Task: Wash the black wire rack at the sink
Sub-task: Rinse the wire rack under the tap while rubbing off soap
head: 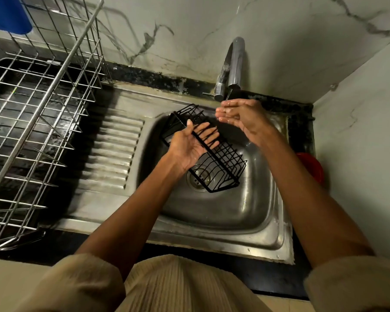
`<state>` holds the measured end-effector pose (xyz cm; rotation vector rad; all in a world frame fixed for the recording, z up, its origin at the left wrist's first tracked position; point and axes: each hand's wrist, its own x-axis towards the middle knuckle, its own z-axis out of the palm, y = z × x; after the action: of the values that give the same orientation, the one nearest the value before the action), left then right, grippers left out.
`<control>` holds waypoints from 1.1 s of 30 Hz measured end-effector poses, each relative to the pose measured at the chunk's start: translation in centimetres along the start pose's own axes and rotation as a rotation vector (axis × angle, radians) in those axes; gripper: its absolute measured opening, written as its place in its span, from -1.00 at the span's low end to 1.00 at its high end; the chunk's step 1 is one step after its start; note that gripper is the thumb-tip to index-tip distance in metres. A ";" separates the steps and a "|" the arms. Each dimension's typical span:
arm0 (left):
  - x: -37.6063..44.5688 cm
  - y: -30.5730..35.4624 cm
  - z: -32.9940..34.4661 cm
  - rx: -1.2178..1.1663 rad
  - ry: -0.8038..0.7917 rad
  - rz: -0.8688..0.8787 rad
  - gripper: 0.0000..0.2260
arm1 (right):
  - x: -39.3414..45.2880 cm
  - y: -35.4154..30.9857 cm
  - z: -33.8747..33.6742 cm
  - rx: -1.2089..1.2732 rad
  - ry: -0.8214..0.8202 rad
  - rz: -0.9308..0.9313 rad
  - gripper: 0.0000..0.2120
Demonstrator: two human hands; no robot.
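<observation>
The black wire rack (pixel 223 163) lies tilted in the steel sink (pixel 252 212), its lower end over the drain. My left hand (pixel 189 145) is palm up against the rack's upper part, with straight fingers reaching in behind the rim bar that crosses my palm. My right hand (pixel 236 115) is wet and cupped just under the spout of the tap (pixel 234 64), holding nothing and apart from the rack. A thin trickle of water falls from the spout onto it.
A large steel wire dish rack (pixel 38 113) stands on the dark counter to the left, beside the ribbed drainboard (pixel 115 152). A blue object (pixel 7 14) sits at the top left. A red item (pixel 311 165) lies right of the sink by the marble wall.
</observation>
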<state>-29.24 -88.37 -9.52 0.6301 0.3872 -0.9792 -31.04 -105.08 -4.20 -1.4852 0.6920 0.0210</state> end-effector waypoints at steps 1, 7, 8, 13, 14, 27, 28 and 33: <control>0.1 0.0 0.3 0.034 0.004 -0.019 -0.49 | 0.2 -0.5 0.3 -0.005 -0.009 0.025 -0.70; 0.6 0.2 0.7 0.062 -0.030 -0.092 -0.38 | 0.2 -2.7 0.3 -0.162 -0.247 0.068 -0.68; 0.7 0.2 0.5 0.047 -0.055 -0.104 -0.32 | 0.1 -2.8 0.1 -0.212 -0.269 0.079 -0.66; 1.4 0.1 0.2 0.024 -0.141 -0.131 -0.13 | -0.2 -2.9 0.2 -0.281 -0.267 0.080 -0.64; 1.5 0.0 0.3 0.023 -0.139 -0.133 -0.11 | -0.1 -2.9 0.3 -0.300 -0.187 0.048 -0.64; 1.5 -0.4 0.5 0.038 -0.174 -0.154 -0.07 | 0.8 -2.8 1.0 -0.161 -0.275 0.100 -0.57; 1.6 -0.4 0.4 0.039 -0.177 -0.156 -0.06 | 0.7 -2.9 1.1 -0.152 -0.262 0.096 -0.58; 1.7 -0.8 -0.1 0.011 -0.183 -0.171 -0.05 | 0.9 -2.8 1.4 -0.153 -0.166 0.047 -0.54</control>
<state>-29.06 -89.72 -10.75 0.5183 0.2760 -1.1928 -28.52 -104.49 -2.19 -1.5923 0.6014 0.2354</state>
